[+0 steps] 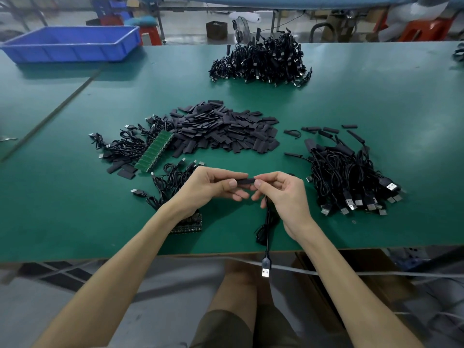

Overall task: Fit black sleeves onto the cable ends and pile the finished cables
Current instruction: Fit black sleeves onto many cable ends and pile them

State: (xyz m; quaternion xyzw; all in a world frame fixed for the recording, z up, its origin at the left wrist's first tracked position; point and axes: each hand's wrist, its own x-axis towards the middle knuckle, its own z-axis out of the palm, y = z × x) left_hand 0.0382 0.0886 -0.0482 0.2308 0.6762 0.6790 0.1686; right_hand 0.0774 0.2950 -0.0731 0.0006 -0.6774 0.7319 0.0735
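**One sleeve pinched between both hands**

Your left hand (211, 188) and right hand (285, 194) each pinch an end of one black sleeve (245, 182) between thumb and fingers, above the green bench (75, 202). A cable (267, 229) hangs from your right hand, its USB plug (266, 268) dangling past the bench edge. The sleeve heap (226, 129) lies ahead, and a cable pile (346, 177) sits to your right.

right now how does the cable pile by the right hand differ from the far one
The near cable pile has its USB plugs bunched toward the front edge of the green table; in the far cable pile plugs point every way. The near pile lies low and spread; the far one heaps taller. Both are black USB cables.
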